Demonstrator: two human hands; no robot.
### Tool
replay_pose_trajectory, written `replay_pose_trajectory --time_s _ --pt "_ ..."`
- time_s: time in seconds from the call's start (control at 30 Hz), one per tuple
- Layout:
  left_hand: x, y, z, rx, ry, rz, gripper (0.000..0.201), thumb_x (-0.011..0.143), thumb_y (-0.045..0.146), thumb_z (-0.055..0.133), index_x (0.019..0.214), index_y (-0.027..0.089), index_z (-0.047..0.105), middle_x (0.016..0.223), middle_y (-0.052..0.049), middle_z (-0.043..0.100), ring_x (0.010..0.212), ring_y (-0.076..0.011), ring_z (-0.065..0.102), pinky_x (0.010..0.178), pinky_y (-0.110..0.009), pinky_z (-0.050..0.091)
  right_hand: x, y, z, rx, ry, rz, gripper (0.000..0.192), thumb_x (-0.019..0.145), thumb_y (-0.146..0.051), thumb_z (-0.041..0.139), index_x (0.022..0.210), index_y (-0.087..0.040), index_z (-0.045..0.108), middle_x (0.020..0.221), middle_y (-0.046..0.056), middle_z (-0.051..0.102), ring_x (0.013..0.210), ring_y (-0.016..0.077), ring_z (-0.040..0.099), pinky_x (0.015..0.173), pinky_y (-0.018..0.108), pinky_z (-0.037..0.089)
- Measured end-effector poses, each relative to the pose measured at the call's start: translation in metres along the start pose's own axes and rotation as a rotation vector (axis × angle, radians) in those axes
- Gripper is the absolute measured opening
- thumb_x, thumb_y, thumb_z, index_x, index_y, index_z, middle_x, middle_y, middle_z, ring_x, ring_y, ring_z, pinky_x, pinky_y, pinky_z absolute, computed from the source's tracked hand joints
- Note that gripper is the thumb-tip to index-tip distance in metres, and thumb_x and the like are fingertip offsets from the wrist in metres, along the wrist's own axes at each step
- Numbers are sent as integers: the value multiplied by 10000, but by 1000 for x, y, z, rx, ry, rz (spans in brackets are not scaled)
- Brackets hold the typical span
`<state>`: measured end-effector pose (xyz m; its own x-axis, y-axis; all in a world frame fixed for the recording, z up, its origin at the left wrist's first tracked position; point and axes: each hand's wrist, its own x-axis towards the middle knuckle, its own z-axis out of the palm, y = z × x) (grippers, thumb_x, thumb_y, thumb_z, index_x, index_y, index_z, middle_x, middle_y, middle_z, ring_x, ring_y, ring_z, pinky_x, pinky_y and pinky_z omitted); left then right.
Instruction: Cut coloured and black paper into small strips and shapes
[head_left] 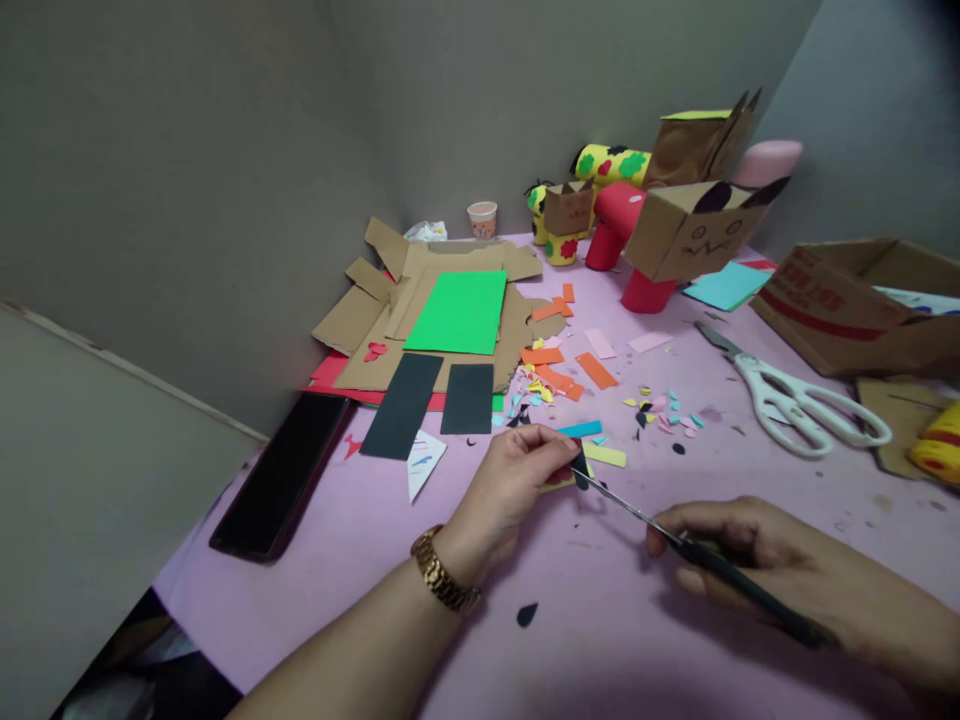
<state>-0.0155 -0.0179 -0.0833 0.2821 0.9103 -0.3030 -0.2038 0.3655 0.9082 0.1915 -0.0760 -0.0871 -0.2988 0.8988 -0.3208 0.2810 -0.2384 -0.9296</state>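
Note:
My left hand [517,480], with a gold watch on the wrist, pinches a small scrap of red and black paper [564,476] just above the pink table [375,560]. My right hand [757,560] grips a pair of black scissors [675,535], whose thin blades reach left to the scrap at my left fingertips. Both hands hover low over the near middle of the table.
White scissors [799,400] lie to the right. Cardboard pieces with a green sheet [459,312] and two black sheets [466,398] lie behind. Paper scraps [570,385] litter the middle. Cardboard animal figures [682,225], a paper cup [482,218], a box [862,300] and a phone [281,475] surround.

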Motion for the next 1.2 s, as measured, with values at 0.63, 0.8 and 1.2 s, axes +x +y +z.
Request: replay_pose_trajectory --time_s 0.63,0.8,1.2 --pt "5 -6 -4 160 -63 82 111 740 234 665 667 155 639 591 41 536 552 -76 450 566 -219 333 7 0 -31 -132 -429 81 190 750 -245 666 930 -210 717 608 -40 557 466 86 419 422 182 328" --pt "2 -2 -3 159 -48 87 133 739 249 666 661 152 618 579 36 551 540 -78 474 563 -217 355 9 1 -35 26 -126 -54 267 654 -327 772 882 -199 722 598 -33 585 472 104 464 413 196 350" --pt "-16 -11 17 -4 -107 -75 155 704 221 672 723 171 527 554 11 637 507 -94 556 545 -225 396 22 -4 20 269 261 -149 407 674 -361 747 999 -188 576 602 -62 540 508 110 477 477 231 364"
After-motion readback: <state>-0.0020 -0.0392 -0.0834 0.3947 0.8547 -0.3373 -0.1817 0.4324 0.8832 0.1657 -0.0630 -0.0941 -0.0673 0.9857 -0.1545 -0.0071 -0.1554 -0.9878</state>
